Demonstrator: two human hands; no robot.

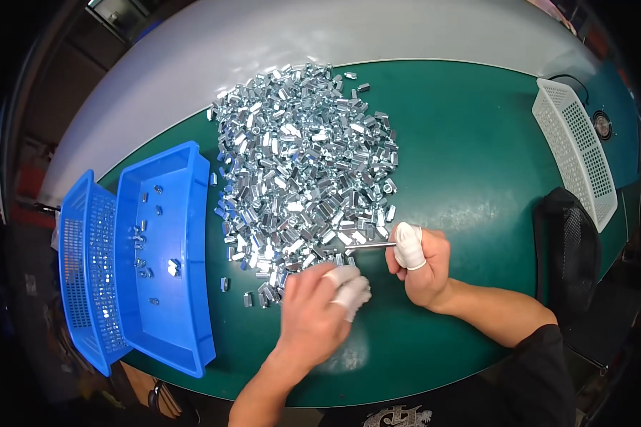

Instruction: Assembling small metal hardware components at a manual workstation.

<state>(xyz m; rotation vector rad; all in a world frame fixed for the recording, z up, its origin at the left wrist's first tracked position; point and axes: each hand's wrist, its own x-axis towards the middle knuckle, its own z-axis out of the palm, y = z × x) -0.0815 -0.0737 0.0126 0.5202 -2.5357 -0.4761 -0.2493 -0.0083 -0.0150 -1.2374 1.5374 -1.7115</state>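
A big heap of shiny metal hex pieces, like long coupling nuts (299, 164), lies on the green table mat. My right hand (426, 267), with a white finger cot on its thumb, is closed around a thin metal rod (374, 245). The rod points left, and its far end reaches the lower right edge of the heap. My left hand (315, 306) is at the heap's near edge, its fingers curled together and partly covered by white cots. What those fingers hold, if anything, is hidden.
At the left stands a blue tray (199, 270) with several metal pieces inside, beside a blue perforated basket (85, 285) holding more pieces. A white perforated basket (577, 149) is at the far right, near a black mesh bag (573, 249). The green mat (470, 156) spreads between.
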